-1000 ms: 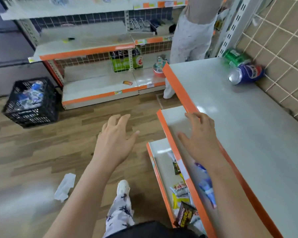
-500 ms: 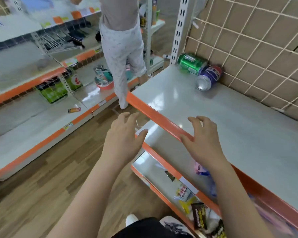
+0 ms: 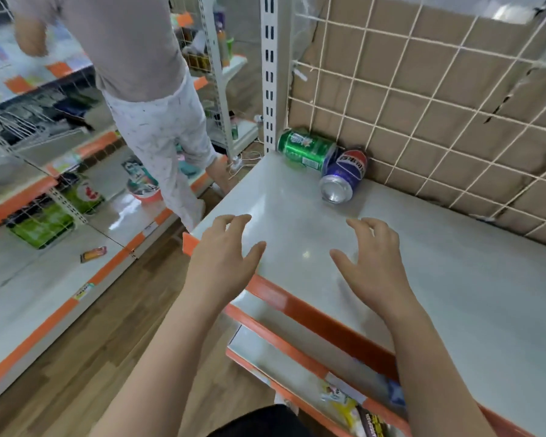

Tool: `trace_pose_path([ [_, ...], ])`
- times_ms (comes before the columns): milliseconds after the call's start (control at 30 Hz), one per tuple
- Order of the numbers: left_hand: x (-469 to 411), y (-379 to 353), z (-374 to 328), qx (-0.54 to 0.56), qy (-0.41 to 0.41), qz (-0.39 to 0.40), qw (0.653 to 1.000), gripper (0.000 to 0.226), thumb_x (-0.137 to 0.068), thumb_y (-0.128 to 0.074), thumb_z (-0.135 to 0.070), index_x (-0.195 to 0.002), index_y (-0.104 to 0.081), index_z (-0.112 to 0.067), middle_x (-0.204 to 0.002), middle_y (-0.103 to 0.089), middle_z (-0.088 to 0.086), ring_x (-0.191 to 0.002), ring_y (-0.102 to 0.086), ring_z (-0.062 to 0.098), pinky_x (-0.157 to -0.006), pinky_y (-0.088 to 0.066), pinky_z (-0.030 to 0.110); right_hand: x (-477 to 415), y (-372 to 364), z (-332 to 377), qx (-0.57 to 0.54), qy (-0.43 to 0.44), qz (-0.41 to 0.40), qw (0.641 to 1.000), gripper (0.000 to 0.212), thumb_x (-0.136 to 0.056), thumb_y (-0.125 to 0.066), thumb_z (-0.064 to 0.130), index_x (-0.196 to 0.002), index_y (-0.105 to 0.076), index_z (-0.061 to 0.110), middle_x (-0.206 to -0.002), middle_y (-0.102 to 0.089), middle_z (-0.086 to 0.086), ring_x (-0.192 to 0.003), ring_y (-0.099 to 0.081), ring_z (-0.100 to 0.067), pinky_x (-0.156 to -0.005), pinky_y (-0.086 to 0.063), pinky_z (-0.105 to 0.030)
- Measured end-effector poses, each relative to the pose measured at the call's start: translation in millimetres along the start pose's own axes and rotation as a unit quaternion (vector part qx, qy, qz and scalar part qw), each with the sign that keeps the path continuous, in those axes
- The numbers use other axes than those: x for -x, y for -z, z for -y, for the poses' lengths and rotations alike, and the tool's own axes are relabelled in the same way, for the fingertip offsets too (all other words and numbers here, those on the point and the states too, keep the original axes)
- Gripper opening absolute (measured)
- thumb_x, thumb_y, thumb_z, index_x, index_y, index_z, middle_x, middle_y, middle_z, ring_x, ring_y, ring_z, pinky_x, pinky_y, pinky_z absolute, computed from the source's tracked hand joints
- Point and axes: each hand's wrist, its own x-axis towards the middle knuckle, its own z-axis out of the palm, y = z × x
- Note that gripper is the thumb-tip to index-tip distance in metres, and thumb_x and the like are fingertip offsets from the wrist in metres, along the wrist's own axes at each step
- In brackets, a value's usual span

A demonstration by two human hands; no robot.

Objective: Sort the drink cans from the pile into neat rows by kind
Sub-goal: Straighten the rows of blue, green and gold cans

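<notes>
Left hand: the left hand point(image 3: 224, 257) is held over the front left corner of the shelf point(image 3: 454, 294), fingers spread and loosely bent, holding nothing; whether it touches the surface cannot be told.
Right hand: the right hand point(image 3: 372, 263) is further in over the pale shelf surface, near the front edge, fingers apart and slightly hooked, gripping nothing.
Green can: a green drink can point(image 3: 306, 149) lies on its side in the back left corner of the shelf, just beside the white slotted upright point(image 3: 270, 74).
Blue can: a blue Pepsi can point(image 3: 344, 175) lies on its side to the right of the green one, apparently touching it, its silver end turned toward the front edge; both cans are well apart from the hands.
Back of shelf: a cream wire grid point(image 3: 423, 105) over brown board runs along the rear edge.
Front edge: an orange strip point(image 3: 297, 301) trims the shelf.
Lower shelf: snack packets point(image 3: 344, 402) lie below, near its front edge.
Aisle: a second person point(image 3: 158, 121) in pale printed trousers stands on the wood-look floor point(image 3: 92, 357), beside the facing orange-trimmed shelving point(image 3: 29, 279).
</notes>
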Motion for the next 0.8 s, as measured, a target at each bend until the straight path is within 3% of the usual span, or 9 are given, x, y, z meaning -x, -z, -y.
trace_pose_path([
  [233, -54, -1, -7, 0.007, 0.010, -0.016, 1.000, 0.053, -0.092, -0.053, -0.040, -0.140, -0.039, -0.023, -0.142, -0.039, 0.003, -0.127, -0.041, 0.023, -0.097, -0.036, 0.035, -49, 4, 1, -0.008, 0.015, 0.001, 1.000, 0.057, -0.086, -0.061, 0.033, -0.136, -0.042, 0.015, -0.135, -0.039, -0.010, -0.128, -0.028, -0.028, -0.107, -0.025, -0.035],
  [600, -150, -13, -26, 0.045, -0.062, 0.027, 0.997, 0.055, -0.090, -0.056, -0.036, -0.140, -0.037, -0.023, -0.140, -0.041, 0.007, -0.127, -0.039, 0.026, -0.095, -0.035, 0.037, -82, 13, -6, -0.090, -0.080, -0.012, 0.993, 0.055, -0.089, -0.057, 0.035, -0.138, -0.037, 0.022, -0.133, -0.041, -0.002, -0.126, -0.030, -0.018, -0.093, -0.024, -0.021],
  [733, -181, -15, -29, 0.051, -0.090, 0.048, 0.994, 0.060, -0.091, -0.055, -0.039, -0.144, -0.030, -0.024, -0.144, -0.034, 0.007, -0.131, -0.035, 0.025, -0.098, -0.035, 0.039, -103, 10, 6, -0.139, -0.126, -0.028, 0.982, 0.057, -0.090, -0.052, 0.043, -0.140, -0.035, 0.021, -0.137, -0.042, -0.002, -0.125, -0.042, -0.018, -0.102, -0.034, -0.030],
  [800, -197, -18, -27, 0.055, -0.090, 0.059, 0.993, 0.062, -0.091, -0.053, -0.041, -0.145, -0.027, -0.024, -0.145, -0.032, 0.007, -0.133, -0.033, 0.025, -0.098, -0.035, 0.039, -115, 6, 12, -0.136, -0.145, -0.041, 0.979, 0.056, -0.091, -0.050, 0.045, -0.140, -0.035, 0.022, -0.133, -0.043, -0.004, -0.120, -0.047, -0.021, -0.100, -0.038, -0.033],
])
